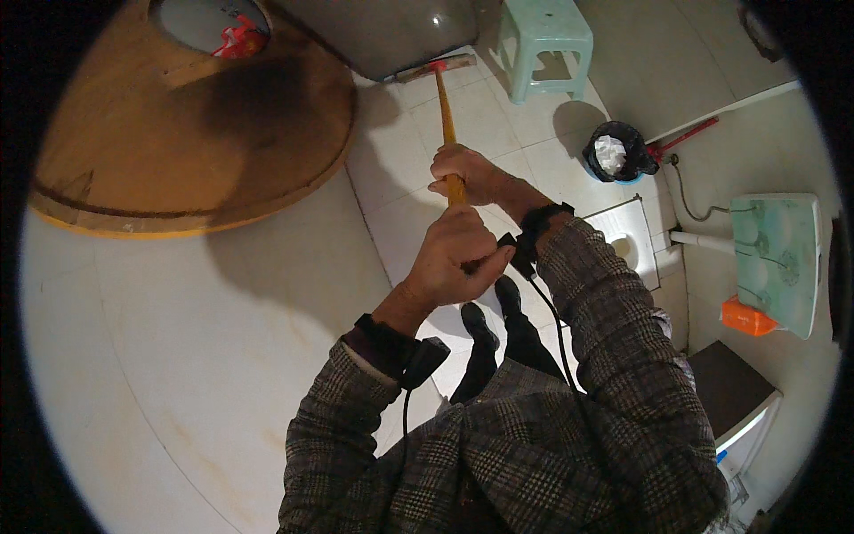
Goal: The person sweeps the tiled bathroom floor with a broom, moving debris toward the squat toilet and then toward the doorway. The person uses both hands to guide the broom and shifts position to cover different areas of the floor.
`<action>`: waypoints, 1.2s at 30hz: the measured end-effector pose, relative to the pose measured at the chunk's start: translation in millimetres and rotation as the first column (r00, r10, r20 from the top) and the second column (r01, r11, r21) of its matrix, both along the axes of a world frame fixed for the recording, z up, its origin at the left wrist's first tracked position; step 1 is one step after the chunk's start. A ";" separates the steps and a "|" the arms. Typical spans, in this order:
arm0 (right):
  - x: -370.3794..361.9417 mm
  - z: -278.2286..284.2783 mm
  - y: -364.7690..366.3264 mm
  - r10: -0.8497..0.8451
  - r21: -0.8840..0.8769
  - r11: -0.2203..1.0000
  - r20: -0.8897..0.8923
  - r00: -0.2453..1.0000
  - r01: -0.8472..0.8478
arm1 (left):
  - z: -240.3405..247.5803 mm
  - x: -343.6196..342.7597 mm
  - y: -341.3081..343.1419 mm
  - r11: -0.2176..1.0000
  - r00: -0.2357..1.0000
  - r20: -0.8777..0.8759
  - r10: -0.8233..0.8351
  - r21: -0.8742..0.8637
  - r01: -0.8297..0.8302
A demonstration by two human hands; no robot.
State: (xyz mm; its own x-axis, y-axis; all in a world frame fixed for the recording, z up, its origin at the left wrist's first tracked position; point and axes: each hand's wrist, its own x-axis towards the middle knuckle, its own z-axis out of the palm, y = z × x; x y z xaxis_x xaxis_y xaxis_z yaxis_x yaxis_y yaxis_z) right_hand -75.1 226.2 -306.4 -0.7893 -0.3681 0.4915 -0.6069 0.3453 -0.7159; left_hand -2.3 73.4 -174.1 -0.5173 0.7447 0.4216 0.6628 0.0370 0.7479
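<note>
Both hands are closed around the yellow handle [447, 117] of a long floor squeegee. My right hand [473, 175] grips it farther along, toward the head. My left hand [456, 255] wraps the end nearer my body, thumb along the top. At the far end, the narrow straight squeegee head [455, 65] with its red joint lies on the tiled floor, close against the base of a dark grey panel. Black bands with small boxes and cables circle both wrists.
A round brown wooden top [267, 151] stands at the upper left. Farther off is a pale green plastic stool [550, 40]. A black-lined bin [636, 151] holding white paper sits at the right wall, near a squat toilet [627, 249]. My shoes [480, 325] stand on the tiles.
</note>
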 end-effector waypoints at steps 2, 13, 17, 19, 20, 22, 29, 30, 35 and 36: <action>7.1 11.4 -0.3 -0.045 -0.031 0.999 -0.014 0.999 0.045 | 14.0 -1.1 -1.2 0.998 1.000 -0.004 -0.019 -0.063 0.018; 26.2 80.7 -35.7 -0.171 -0.255 0.954 -0.026 0.985 0.159 | 121.9 -11.1 -15.5 0.989 0.985 0.090 -0.145 0.009 0.145; 18.9 70.7 -30.6 -0.158 -0.171 0.969 0.136 0.978 0.181 | 98.8 -9.6 -9.9 0.995 0.995 0.059 -0.086 -0.049 0.089; 33.1 73.2 -36.0 -0.170 -0.245 0.956 -0.007 0.985 0.163 | 107.7 -0.6 -17.1 0.988 0.987 0.069 -0.143 0.062 0.139; 43.5 75.0 -42.0 -0.156 -0.221 0.964 -0.017 0.988 0.148 | 116.0 6.0 -25.5 0.985 0.982 0.092 -0.164 0.075 0.158; 51.8 80.2 -50.3 -0.166 -0.272 0.949 -0.001 0.986 0.160 | 130.0 10.6 -35.1 0.980 0.971 0.145 -0.191 0.090 0.179; 27.1 92.3 -48.9 -0.229 -0.232 0.946 0.011 0.973 0.225 | 130.4 -5.0 -22.7 0.998 0.986 0.164 -0.037 0.057 0.027; 30.4 94.1 -48.9 -0.231 -0.157 0.957 0.087 0.969 0.242 | 134.0 0.0 -23.9 0.997 0.985 0.156 -0.067 0.045 0.061; 78.5 101.2 -64.3 -0.164 -0.249 0.956 -0.003 0.986 0.158 | 157.7 36.9 -50.0 0.985 0.966 0.189 -0.175 0.036 0.171; 79.2 102.0 -65.7 -0.125 -0.252 0.962 -0.062 0.990 0.106 | 157.4 40.2 -51.1 0.979 0.971 0.122 -0.206 0.034 0.203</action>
